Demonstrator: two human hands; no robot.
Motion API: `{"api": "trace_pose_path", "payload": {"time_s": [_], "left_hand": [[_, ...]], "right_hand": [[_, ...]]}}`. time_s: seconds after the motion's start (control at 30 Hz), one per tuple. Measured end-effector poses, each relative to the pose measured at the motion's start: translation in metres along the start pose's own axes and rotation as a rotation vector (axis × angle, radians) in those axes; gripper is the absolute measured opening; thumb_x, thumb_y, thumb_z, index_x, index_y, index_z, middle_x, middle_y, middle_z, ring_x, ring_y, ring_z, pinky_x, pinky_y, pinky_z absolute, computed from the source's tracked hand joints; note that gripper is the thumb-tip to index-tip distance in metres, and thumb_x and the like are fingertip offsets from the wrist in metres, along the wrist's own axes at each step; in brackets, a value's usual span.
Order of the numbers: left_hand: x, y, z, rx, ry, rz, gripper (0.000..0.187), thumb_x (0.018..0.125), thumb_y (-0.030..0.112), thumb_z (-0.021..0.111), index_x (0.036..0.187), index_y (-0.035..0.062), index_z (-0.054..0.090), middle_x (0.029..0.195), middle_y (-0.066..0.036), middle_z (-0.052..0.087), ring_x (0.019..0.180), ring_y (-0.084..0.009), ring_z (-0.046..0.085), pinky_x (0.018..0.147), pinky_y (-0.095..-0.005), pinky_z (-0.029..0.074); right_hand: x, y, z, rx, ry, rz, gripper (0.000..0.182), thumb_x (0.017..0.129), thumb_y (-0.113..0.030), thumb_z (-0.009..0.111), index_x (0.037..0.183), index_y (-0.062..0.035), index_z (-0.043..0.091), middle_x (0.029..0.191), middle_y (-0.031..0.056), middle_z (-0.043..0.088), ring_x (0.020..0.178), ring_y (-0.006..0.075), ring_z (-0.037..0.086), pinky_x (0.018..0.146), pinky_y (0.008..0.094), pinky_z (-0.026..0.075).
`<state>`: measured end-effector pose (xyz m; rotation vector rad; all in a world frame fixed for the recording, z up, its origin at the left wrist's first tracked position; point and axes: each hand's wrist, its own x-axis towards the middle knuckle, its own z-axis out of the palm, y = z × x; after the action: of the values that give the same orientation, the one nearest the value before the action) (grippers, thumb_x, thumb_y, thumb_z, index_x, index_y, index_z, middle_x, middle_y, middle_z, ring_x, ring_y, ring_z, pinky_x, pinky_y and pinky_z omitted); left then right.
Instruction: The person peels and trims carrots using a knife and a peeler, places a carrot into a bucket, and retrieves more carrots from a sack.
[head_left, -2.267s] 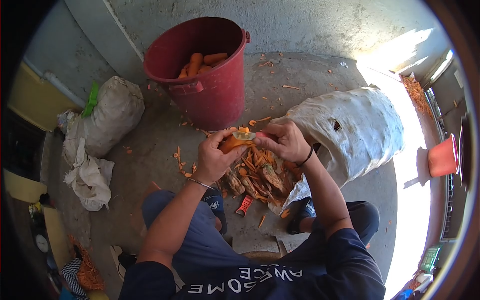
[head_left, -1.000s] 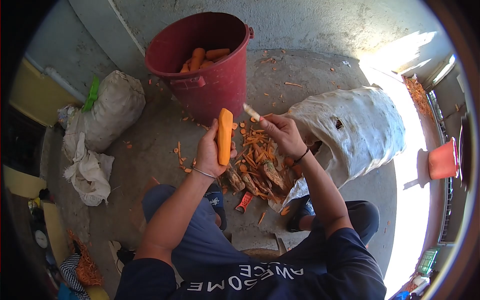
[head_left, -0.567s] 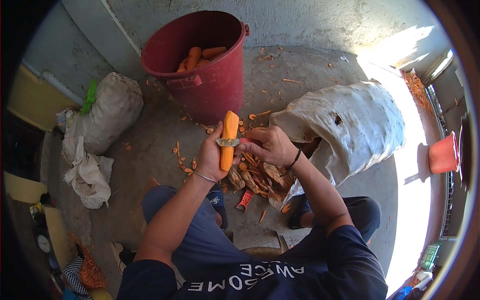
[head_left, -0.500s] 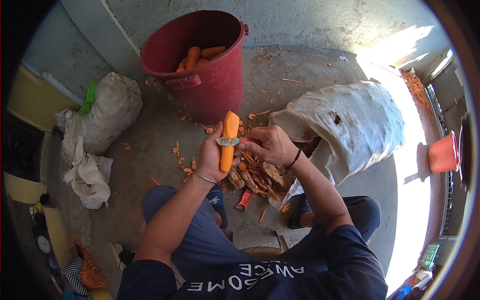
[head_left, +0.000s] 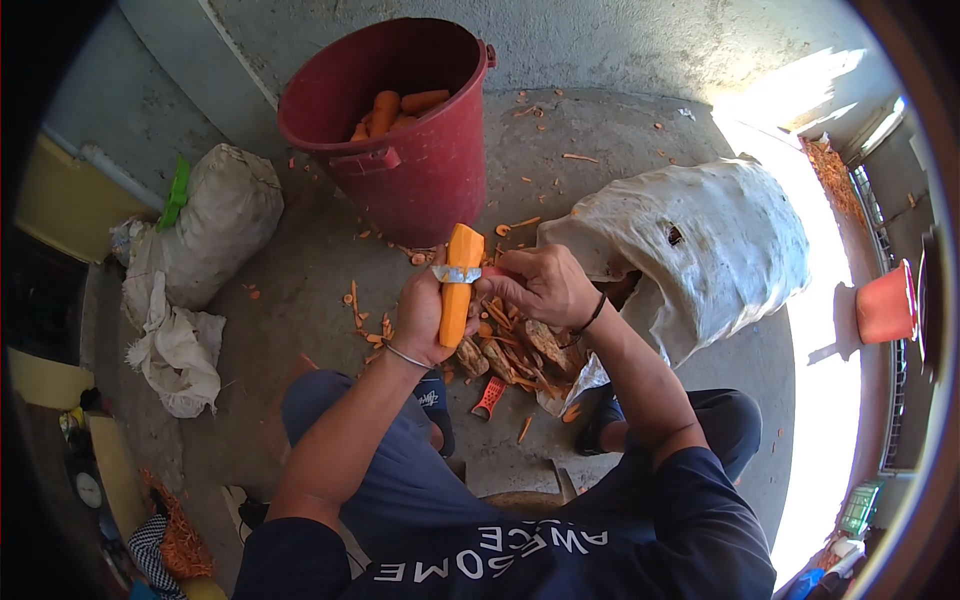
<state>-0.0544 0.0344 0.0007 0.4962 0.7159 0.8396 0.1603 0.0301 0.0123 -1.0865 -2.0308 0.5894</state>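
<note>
A peeled orange carrot (head_left: 457, 312) stands nearly upright in my left hand (head_left: 418, 318), its fingers wrapped round the lower part. My right hand (head_left: 543, 288) is closed on the red handle of a peeler (head_left: 457, 274), whose metal blade lies across the carrot's upper half. Below my hands, unpeeled, soil-brown carrots (head_left: 546, 343) and orange peelings lie on the floor at the mouth of a white sack (head_left: 700, 250). A second orange-red peeler (head_left: 488, 398) rests on the floor between my feet.
A large red bucket (head_left: 430, 195) holding several peeled carrots stands ahead, near the wall. To the left is a full white sack (head_left: 225, 215) with a crumpled empty sack (head_left: 182, 360) before it. A small red bucket (head_left: 886, 306) sits far right in sunlight. Peel scraps litter the concrete.
The peeler blade has shifted slightly up along the carrot and its angle has altered. Both hands keep their holds; the rest of the scene looks the same.
</note>
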Motion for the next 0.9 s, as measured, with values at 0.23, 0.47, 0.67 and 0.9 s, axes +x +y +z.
{"api": "trace_pose_path", "payload": {"time_s": [0.23,0.47,0.67,0.9], "left_hand": [[-0.003,0.002,0.007,0.001,0.096,0.022,0.049,0.113,0.053,0.039,0.115,0.0091,0.061,0.08,-0.006,0.065,0.055,-0.0135,0.061,0.042,-0.0293,0.048],[-0.005,0.0,0.005,0.145,-0.005,0.056,0.049,0.112,0.054,0.043,0.113,0.0083,0.061,0.076,-0.005,0.063,0.053,-0.0148,0.061,0.041,-0.0305,0.048],[-0.008,0.001,0.017,0.16,-0.009,0.024,0.049,0.111,0.053,0.046,0.112,0.0075,0.061,0.076,-0.006,0.063,0.052,-0.0154,0.061,0.041,-0.0312,0.048],[-0.003,0.001,0.013,0.042,0.044,0.06,0.048,0.111,0.052,0.047,0.115,0.0067,0.061,0.09,-0.008,0.067,0.056,-0.0162,0.064,0.043,-0.0305,0.049]], "right_hand": [[-0.005,-0.006,0.001,0.004,-0.095,-0.04,0.041,0.097,-0.045,0.072,0.088,-0.0055,0.076,0.064,0.0157,0.066,0.059,0.0362,0.067,0.058,0.0432,0.053],[0.001,0.006,-0.013,-0.07,0.004,0.065,0.042,0.099,-0.045,0.071,0.089,-0.0046,0.077,0.065,0.0174,0.066,0.061,0.038,0.067,0.059,0.0455,0.052],[0.007,0.021,-0.026,-0.016,0.221,0.444,0.046,0.101,-0.045,0.069,0.091,-0.0004,0.075,0.065,0.0189,0.063,0.059,0.037,0.065,0.06,0.0449,0.051],[-0.005,0.009,-0.003,0.058,0.051,-0.034,0.045,0.101,-0.041,0.071,0.082,-0.0001,0.067,0.061,0.0155,0.055,0.056,0.0322,0.058,0.055,0.0423,0.044]]}}
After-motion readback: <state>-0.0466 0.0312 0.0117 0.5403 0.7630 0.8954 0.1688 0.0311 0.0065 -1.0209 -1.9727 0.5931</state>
